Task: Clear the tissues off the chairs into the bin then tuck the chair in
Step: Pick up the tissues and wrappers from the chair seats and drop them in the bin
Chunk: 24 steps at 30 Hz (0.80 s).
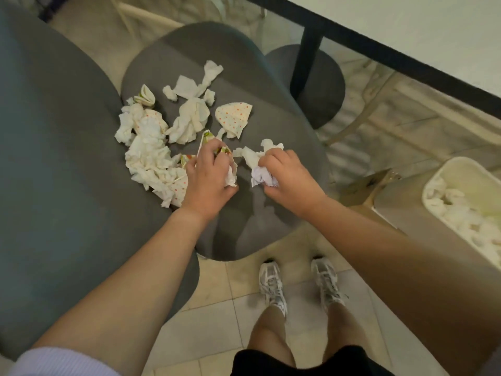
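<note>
Two grey chairs fill the left: a backrest (54, 164) at the edge, then a seat (271, 126) strewn with roughly a dozen tissues (189, 120), white ones and a few dotted ones; an exact count is not possible where they heap up. Left hand (208, 177) is closed around a printed wad (225, 153) and a white scrap. Right hand (287, 177) is clenched on a white wad (260, 179). One table (406, 33) stands beyond. One bin (466, 204), far right, already holds tissues. Two sneakers (298, 286) stand below.
</note>
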{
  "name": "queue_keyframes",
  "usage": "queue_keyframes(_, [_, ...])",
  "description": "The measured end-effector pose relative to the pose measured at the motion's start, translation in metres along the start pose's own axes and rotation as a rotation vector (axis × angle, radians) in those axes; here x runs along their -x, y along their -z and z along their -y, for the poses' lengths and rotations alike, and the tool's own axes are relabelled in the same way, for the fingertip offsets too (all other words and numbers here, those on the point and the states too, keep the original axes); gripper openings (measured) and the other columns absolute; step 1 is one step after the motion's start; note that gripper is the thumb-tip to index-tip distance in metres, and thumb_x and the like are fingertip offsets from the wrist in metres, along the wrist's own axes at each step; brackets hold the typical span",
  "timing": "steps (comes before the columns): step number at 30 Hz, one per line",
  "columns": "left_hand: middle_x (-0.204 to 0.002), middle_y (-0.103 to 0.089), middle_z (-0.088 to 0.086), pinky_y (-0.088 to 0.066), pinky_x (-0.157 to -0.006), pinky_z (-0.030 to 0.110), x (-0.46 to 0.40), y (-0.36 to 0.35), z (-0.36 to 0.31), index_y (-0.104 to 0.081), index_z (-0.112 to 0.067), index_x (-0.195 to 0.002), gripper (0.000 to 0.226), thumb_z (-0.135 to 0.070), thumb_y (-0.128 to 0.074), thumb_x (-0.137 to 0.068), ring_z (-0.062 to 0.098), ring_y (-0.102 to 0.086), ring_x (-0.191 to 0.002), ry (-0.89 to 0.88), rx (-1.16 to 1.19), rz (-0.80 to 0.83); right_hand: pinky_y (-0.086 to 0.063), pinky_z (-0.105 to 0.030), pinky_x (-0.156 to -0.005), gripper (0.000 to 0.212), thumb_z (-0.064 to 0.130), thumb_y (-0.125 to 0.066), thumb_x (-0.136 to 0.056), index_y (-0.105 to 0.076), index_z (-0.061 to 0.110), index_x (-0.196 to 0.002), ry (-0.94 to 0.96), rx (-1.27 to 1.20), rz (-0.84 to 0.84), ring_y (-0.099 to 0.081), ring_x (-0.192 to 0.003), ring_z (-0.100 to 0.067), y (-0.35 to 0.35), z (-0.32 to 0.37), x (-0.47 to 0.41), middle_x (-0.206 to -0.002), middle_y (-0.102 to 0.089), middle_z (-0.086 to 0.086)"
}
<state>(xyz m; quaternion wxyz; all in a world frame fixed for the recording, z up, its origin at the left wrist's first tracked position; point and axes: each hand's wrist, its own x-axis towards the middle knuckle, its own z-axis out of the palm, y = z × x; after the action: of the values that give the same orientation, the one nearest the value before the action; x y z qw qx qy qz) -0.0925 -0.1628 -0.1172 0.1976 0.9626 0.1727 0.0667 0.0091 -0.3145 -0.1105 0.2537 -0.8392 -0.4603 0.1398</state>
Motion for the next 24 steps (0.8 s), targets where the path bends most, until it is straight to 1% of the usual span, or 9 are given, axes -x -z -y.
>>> queue_keyframes(3, [-0.121, -0.046, 0.016, -0.035, -0.087, 0.053, 0.007, -0.007, -0.01, -0.049, -0.011, -0.086, 0.043, -0.006, -0.08, -0.056, 0.024, -0.038, -0.115, -0.025, -0.029, -0.02, -0.049, -0.039, -0.072, 0.032, 0.0, -0.069, -0.067, -0.062, 0.003, -0.098, -0.007, 0.008, -0.11, -0.054, -0.077, -0.038, 0.008, -0.01, 0.014, -0.099, -0.062, -0.017])
queue_keyframes(7, [-0.123, -0.046, 0.015, -0.033, -0.088, 0.052, 0.02, -0.02, -0.031, -0.05, -0.012, -0.085, 0.042, -0.005, -0.078, -0.055, 0.023, -0.037, -0.115, -0.029, -0.021, 0.024, -0.045, -0.033, -0.073, 0.033, 0.0, -0.068, -0.067, -0.063, 0.004, -0.099, -0.041, -0.002, -0.181, -0.053, -0.078, -0.036, 0.02, -0.026, 0.036, -0.102, -0.062, -0.016])
queue_keyframes(10, [-0.123, -0.046, 0.016, -0.033, -0.088, 0.051, 0.025, -0.03, -0.058, -0.05, -0.011, -0.085, 0.042, -0.005, -0.079, -0.055, 0.019, -0.034, -0.114, -0.054, -0.029, 0.042, -0.04, -0.026, -0.071, 0.033, -0.005, -0.069, -0.064, -0.064, 0.002, -0.096, -0.053, -0.004, -0.233, -0.054, -0.074, -0.037, 0.035, -0.041, 0.058, -0.098, -0.063, -0.017])
queue_keyframes(12, [-0.123, -0.047, 0.016, -0.034, -0.087, 0.052, 0.025, -0.037, -0.08, -0.049, -0.012, -0.086, 0.046, -0.006, -0.08, -0.053, 0.019, -0.034, -0.113, -0.09, -0.043, 0.052, -0.044, -0.03, -0.07, 0.035, -0.007, -0.069, -0.061, -0.064, 0.001, -0.094, -0.067, 0.007, -0.256, -0.055, -0.072, -0.038, 0.047, -0.053, 0.075, -0.095, -0.064, -0.018])
queue_keyframes(13, [-0.123, -0.046, 0.015, -0.033, -0.088, 0.051, 0.024, -0.042, -0.092, -0.048, -0.012, -0.087, 0.048, -0.007, -0.081, -0.053, 0.019, -0.035, -0.113, -0.11, -0.046, 0.06, -0.043, -0.03, -0.072, 0.035, -0.007, -0.069, -0.06, -0.064, 0.001, -0.094, -0.071, 0.009, -0.259, -0.055, -0.071, -0.039, 0.052, -0.06, 0.084, -0.095, -0.063, -0.018])
queue_keyframes(15, [-0.124, -0.046, 0.013, -0.033, -0.088, 0.049, 0.02, -0.052, -0.117, -0.048, -0.014, -0.088, 0.05, -0.009, -0.082, -0.052, 0.02, -0.036, -0.115, -0.147, -0.045, 0.074, -0.036, -0.027, -0.074, 0.034, -0.005, -0.067, -0.061, -0.063, 0.001, -0.095, -0.077, 0.01, -0.254, -0.054, -0.071, -0.038, 0.065, -0.075, 0.104, -0.095, -0.063, -0.018])
queue_keyframes(19, [-0.126, -0.046, 0.012, -0.03, -0.091, 0.045, 0.011, -0.08, -0.184, -0.053, -0.012, -0.087, 0.038, -0.008, -0.077, -0.057, 0.018, -0.038, -0.118, -0.21, -0.018, 0.088, -0.032, -0.026, -0.074, 0.037, -0.006, -0.07, -0.058, -0.063, 0.001, -0.094, -0.119, 0.037, -0.258, -0.055, -0.07, -0.037, 0.094, -0.116, 0.151, -0.094, -0.063, -0.019])
queue_keyframes(21, [-0.127, -0.046, 0.011, -0.028, -0.093, 0.043, 0.008, -0.096, -0.22, -0.054, -0.012, -0.087, 0.036, -0.007, -0.077, -0.059, 0.019, -0.036, -0.12, -0.266, -0.008, 0.108, -0.032, -0.026, -0.075, 0.043, -0.006, -0.072, -0.057, -0.059, 0.004, -0.097, -0.156, 0.04, -0.285, -0.057, -0.072, -0.037, 0.108, -0.139, 0.176, -0.095, -0.063, -0.019])
queue_keyframes(24, [-0.129, -0.044, 0.011, -0.027, -0.094, 0.042, 0.002, -0.118, -0.267, -0.053, -0.013, -0.088, 0.038, -0.006, -0.078, -0.059, 0.023, -0.039, -0.122, -0.325, 0.01, 0.146, -0.033, -0.028, -0.075, 0.046, -0.003, -0.066, -0.06, -0.048, 0.01, -0.099, -0.18, 0.045, -0.313, -0.059, -0.074, -0.038, 0.124, -0.175, 0.215, -0.093, -0.062, -0.019])
